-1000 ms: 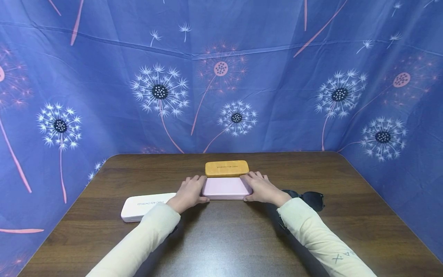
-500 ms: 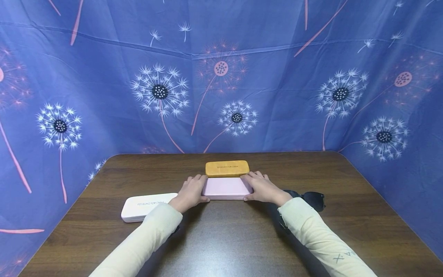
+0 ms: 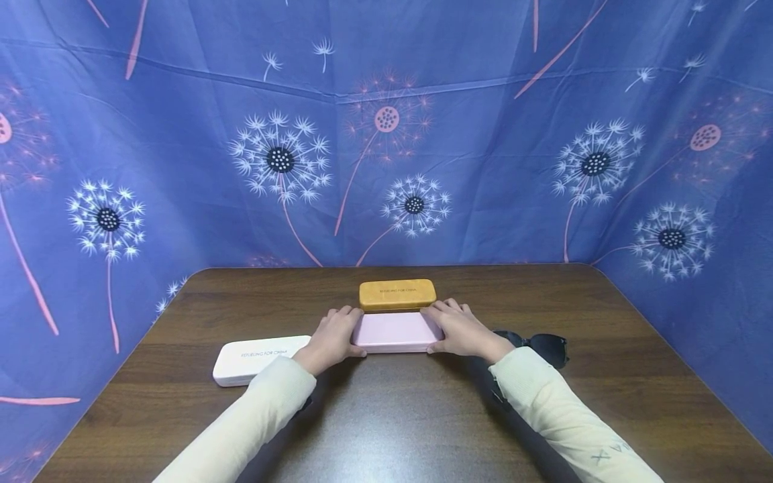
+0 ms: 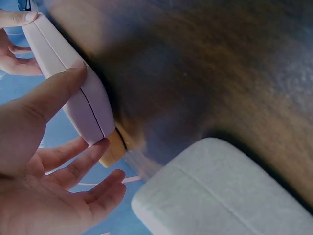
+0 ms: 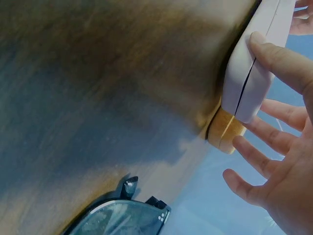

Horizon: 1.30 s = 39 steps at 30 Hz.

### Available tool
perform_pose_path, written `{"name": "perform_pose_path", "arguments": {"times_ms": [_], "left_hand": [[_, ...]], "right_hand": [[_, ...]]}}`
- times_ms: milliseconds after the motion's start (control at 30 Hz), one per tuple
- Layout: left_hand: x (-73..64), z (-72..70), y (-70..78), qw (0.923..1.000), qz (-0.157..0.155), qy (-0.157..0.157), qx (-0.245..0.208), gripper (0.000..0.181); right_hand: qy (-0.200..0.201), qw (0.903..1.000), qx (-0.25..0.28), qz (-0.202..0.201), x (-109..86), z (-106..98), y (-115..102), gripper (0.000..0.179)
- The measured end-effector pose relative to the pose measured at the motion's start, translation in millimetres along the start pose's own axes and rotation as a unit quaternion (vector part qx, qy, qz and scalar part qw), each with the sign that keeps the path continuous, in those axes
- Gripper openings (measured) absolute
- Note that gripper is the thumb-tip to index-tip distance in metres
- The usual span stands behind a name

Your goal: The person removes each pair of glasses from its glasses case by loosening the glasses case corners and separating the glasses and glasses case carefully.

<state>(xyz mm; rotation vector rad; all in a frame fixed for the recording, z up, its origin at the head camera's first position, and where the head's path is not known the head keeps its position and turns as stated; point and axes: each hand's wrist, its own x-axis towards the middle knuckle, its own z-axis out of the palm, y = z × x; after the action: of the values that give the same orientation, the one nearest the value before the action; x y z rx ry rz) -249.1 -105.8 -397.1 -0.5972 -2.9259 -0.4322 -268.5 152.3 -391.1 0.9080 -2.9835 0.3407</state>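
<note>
A pale pink glasses case (image 3: 397, 331) lies closed on the table, held from both ends. My left hand (image 3: 331, 339) grips its left end; in the left wrist view the thumb presses the near side across the seam and fingertips touch the end. My right hand (image 3: 464, 331) grips the right end likewise, its thumb on the near side in the right wrist view. Just behind the pink case lies a yellow glasses case (image 3: 397, 295) with printed lettering. A white glasses case (image 3: 256, 360) rests left of my left hand, partly hidden by the forearm.
Black sunglasses (image 3: 546, 349) lie on the table right of my right hand, partly covered by my right sleeve (image 3: 531, 386). The brown wooden table (image 3: 386, 409) ends at the back against a blue dandelion-print cloth (image 3: 483, 168).
Over the last half second the pink case has shifted slightly toward me, opening a narrow gap to the yellow case. Both hands keep holding its ends.
</note>
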Motion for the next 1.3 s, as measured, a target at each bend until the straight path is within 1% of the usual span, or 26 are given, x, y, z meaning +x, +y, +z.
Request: {"name": "perform_pose_path", "arguments": {"times_ms": [167,367,667,833,1033,1300], "left_hand": [[-4.5,-3.0,2.3,0.9998,0.012,0.017,0.001,0.065],[-14.6,-7.0,7.0,0.9994,0.027,0.020,0.007,0.066],[-30.6,-9.5,14.0,0.9984,0.046,0.033,-0.005,0.067],[-38.3,-7.4,16.3,0.9976,0.058,0.037,-0.006,0.066],[-46.2,-3.5,17.8,0.9958,0.076,0.050,-0.011,0.066],[-51.4,0.9,19.0,0.9959,0.077,0.047,0.001,0.068]], "right_hand": [[0.017,0.9997,-0.005,-0.015,-6.3,-3,-1,0.072],[0.019,0.9994,-0.007,-0.029,-17.6,-4,-5,0.072],[0.032,0.9978,-0.020,-0.055,-33.3,-7,-11,0.074],[0.024,0.9973,-0.027,-0.064,-41.0,-5,-13,0.074],[0.028,0.9965,-0.032,-0.072,-48.0,-1,-14,0.075],[0.019,0.9971,-0.032,-0.066,-54.6,2,-14,0.076]]}}
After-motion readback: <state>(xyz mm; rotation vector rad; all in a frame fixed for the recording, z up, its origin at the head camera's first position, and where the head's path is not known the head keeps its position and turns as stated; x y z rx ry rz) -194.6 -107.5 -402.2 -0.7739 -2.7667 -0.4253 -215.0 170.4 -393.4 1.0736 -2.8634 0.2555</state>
